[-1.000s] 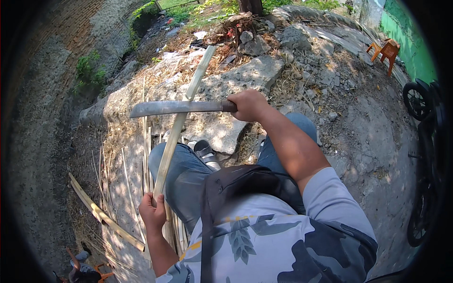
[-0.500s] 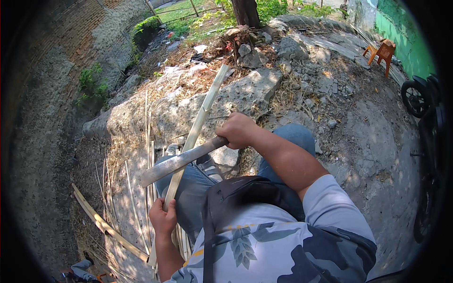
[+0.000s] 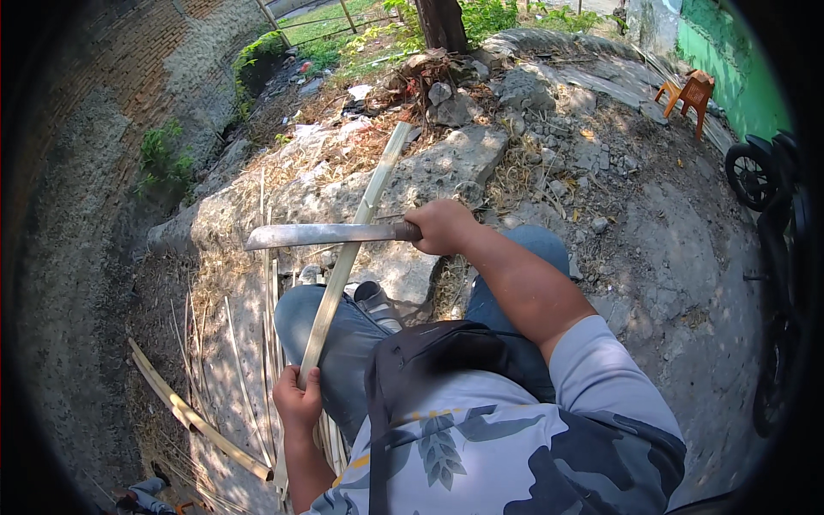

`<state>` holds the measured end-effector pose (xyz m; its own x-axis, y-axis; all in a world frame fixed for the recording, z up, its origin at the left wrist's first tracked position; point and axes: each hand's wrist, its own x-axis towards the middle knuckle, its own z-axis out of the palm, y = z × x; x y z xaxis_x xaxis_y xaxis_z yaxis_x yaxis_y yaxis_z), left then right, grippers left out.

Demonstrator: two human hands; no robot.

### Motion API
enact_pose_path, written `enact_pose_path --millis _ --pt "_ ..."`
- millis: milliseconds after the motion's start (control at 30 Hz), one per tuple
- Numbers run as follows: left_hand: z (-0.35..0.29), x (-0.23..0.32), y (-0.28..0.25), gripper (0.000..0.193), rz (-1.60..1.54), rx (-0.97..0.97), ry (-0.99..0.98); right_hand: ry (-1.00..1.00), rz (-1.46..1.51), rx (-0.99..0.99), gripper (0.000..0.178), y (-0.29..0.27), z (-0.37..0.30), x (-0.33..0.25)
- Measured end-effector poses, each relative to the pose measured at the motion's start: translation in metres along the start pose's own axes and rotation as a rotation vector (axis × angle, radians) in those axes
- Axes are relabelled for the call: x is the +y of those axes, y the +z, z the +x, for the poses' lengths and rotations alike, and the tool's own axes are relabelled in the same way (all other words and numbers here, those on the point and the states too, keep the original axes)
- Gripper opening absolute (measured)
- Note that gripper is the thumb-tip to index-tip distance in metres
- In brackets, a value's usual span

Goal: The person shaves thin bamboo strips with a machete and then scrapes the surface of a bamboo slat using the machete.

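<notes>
My right hand (image 3: pixel 440 227) is closed round the dark handle of a machete (image 3: pixel 322 235). Its long grey blade points left and lies across a pale bamboo strip (image 3: pixel 330 302), a little above the strip's middle. Closed on the strip's lower end is my left hand (image 3: pixel 297 396), beside my left thigh. From there the strip slants up and away to the right, its far end above the broken concrete slab. Whether the blade's edge touches the strip or only passes over it, I cannot tell.
Split bamboo poles (image 3: pixel 197 418) and several thin strips (image 3: pixel 245 378) lie on the ground at left. Ahead are a concrete slab (image 3: pixel 468 159), rubble and a tree trunk (image 3: pixel 443 26). An orange plastic chair (image 3: pixel 696 99) and a motorbike (image 3: pixel 777 197) stand at right. A brick wall (image 3: pixel 112 86) rises at left.
The machete blade has swung up and away from me along the strip, from slanting down-left to nearly level. My left hand keeps its hold on the bamboo strip, almost unmoved.
</notes>
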<state>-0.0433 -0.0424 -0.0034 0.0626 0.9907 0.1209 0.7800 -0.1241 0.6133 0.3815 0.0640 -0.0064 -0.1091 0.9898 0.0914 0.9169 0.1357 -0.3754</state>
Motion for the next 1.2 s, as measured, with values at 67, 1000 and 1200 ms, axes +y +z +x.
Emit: enact_pose_path --millis 67,1000,1200 --pt "-0.001 0.0 0.001 0.035 0.011 0.018 0.002 -0.11 -0.069 -0.036 0.024 0.004 0.0 -0.007" --pt "-0.005 0.0 -0.002 0.029 -0.008 0.0 0.005 0.022 -0.004 -0.06 0.026 -0.001 0.001 -0.004" --pt "-0.004 -0.003 -0.002 0.029 -0.011 0.002 0.021 -0.061 -0.041 -0.067 0.022 -0.003 -0.001 -0.008"
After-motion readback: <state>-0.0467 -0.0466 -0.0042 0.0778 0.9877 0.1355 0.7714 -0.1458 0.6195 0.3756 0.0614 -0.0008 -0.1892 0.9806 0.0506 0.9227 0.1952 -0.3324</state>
